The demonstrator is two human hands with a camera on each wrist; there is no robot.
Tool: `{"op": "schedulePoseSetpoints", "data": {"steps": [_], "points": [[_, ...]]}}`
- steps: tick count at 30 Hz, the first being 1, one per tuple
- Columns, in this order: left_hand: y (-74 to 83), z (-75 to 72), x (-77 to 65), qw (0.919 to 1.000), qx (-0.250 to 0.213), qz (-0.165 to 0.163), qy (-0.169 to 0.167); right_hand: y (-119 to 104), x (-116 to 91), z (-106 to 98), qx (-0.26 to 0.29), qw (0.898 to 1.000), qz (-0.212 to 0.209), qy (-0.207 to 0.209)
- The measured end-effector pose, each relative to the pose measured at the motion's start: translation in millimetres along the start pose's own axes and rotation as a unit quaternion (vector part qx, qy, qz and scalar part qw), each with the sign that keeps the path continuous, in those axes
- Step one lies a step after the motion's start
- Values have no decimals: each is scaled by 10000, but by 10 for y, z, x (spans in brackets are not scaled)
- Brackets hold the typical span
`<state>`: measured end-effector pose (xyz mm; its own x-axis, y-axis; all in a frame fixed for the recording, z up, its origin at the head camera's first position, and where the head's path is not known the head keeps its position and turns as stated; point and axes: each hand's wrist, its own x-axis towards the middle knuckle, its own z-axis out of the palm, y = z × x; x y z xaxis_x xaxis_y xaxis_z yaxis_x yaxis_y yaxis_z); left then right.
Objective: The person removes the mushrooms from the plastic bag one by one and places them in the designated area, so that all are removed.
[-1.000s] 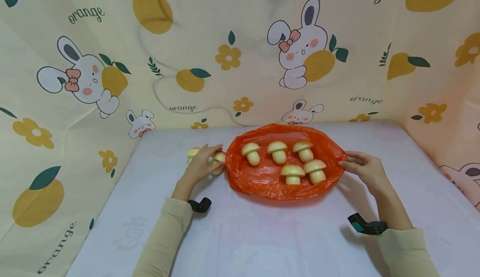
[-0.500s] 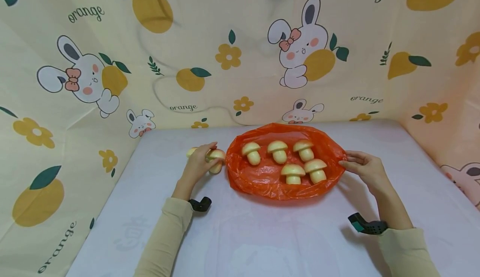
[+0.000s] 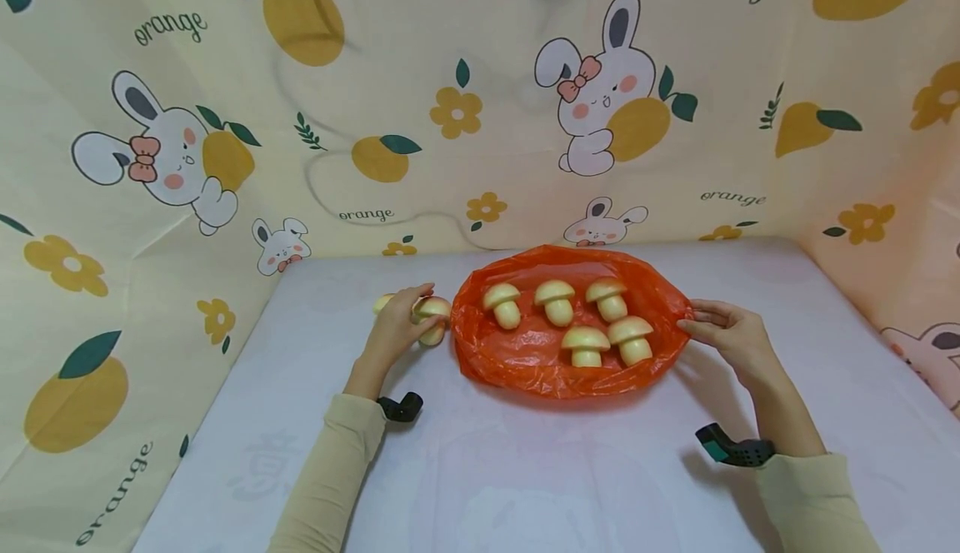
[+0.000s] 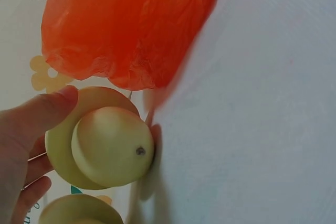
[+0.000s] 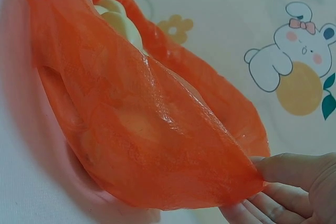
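Note:
My left hand (image 3: pixel 387 338) grips the cap of a toy mushroom (image 3: pixel 432 309) just left of the red plastic bag (image 3: pixel 517 380). In the left wrist view the thumb lies on the cap's upper edge, with fingers behind it, and the pale stem (image 4: pixel 113 148) faces the camera. A second toy mushroom (image 3: pixel 381 302) sits at the hand's far side, mostly hidden by it. On the other side, my right hand (image 3: pixel 738 341) pinches the bag's right edge between thumb and fingers. The bag lies spread wide, with several mushrooms inside, among them one toy mushroom (image 3: pixel 555 303) near the middle.
A white-covered table (image 3: pixel 480 486) bears everything. Behind and at both sides stands a cream cloth backdrop (image 3: pixel 420 62) printed with rabbits and oranges. Each wrist wears a black camera mount, the left mount (image 3: pixel 402 408) lying close over the table.
My left hand's fingers have drawn back from the bag's left edge and settled on the cap of the nearer mushroom. The right hand and the bag have stayed in place.

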<state>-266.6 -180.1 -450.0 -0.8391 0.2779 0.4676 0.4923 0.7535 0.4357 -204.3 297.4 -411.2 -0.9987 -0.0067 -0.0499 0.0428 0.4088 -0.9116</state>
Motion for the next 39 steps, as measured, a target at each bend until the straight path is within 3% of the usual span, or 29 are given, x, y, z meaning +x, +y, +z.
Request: {"op": "schedulePoseSetpoints", "data": {"steps": [5, 23, 30, 39], "points": [[2, 0, 1, 10000, -18, 50, 2, -7, -3, -3, 0, 10000, -39, -11], [51, -21, -21, 9997, -57, -241, 3, -4, -20, -6, -9, 10000, 19, -15], [143, -67, -25, 9936, -982, -442, 326, -16, -29, 1, 45, 10000, 12, 47], [378, -85, -51, 9836, -1713, -298, 483, -37, -34, -7, -42, 10000, 6, 31]]}}
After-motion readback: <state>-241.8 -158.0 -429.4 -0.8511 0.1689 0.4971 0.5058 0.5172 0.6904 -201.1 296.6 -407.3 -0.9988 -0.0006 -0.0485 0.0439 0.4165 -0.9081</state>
